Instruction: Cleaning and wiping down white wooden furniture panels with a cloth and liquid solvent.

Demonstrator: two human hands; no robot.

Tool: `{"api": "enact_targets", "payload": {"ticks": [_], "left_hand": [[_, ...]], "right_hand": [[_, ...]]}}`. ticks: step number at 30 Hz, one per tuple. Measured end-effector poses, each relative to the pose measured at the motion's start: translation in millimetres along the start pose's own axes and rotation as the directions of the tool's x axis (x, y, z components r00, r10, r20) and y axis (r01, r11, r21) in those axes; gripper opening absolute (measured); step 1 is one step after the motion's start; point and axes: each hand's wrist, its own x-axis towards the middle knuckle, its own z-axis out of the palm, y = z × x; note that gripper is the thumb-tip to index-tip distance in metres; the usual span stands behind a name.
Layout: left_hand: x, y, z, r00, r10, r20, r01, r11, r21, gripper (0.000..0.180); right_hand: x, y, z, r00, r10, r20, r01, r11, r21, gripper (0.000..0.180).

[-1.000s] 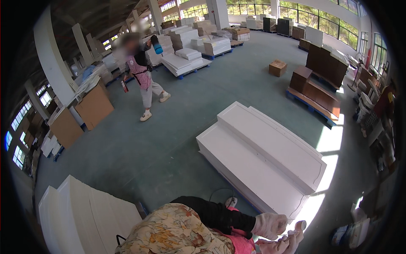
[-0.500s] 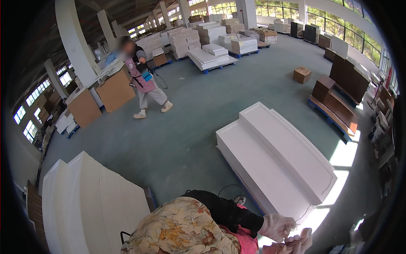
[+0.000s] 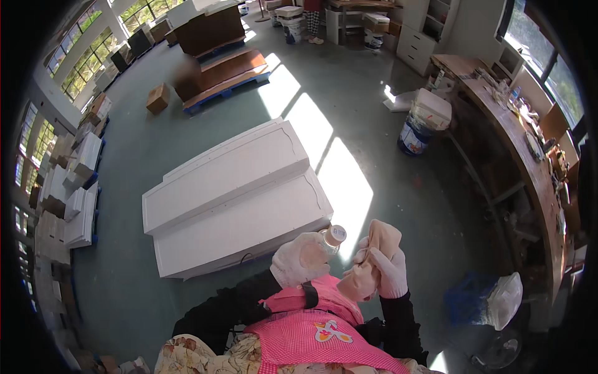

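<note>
My left hand, in a white glove, is wrapped round a small clear bottle with a pale round cap. In my right hand, also gloved, is a bunched beige cloth; its upper part stands above the fingers and another fold hangs beside them. The two hands are apart, in front of my pink checked apron. Just beyond my left hand lie long white furniture panels, stacked in a low, stepped pile.
A cluttered wooden workbench curves along the right. Before it stands a blue-and-white bucket with a white bundle on top. Brown panels rest on a blue pallet, near a cardboard box. Another person's legs show at the far end.
My view has swung right, bringing the workbench in and taking the walking person out. Both hands now show fully in front of me, the bottle and cloth in plain sight.
</note>
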Motion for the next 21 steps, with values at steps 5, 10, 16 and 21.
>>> {"api": "enact_targets", "payload": {"ticks": [5,10,16,21], "left_hand": [[62,-9,22,0.981,0.140,0.133,-0.158,0.978,0.138,0.066],[140,-3,44,0.962,0.044,0.271,-0.017,0.995,-0.100,0.066],[246,-33,45,0.963,0.071,0.261,-0.112,0.983,0.145,0.062],[338,-14,39,0.972,0.061,0.227,-0.152,0.900,0.408,0.057]], "right_hand": [[3,-21,-35,0.996,-0.012,-0.093,0.005,0.997,-0.073,0.027],[36,-31,-72,0.958,-0.007,-0.288,-0.035,0.989,-0.142,0.028],[125,-53,-122,0.930,-0.004,-0.368,-0.130,0.932,-0.339,0.028],[204,-86,-155,0.931,0.029,-0.365,-0.198,0.879,-0.434,0.028]]}}
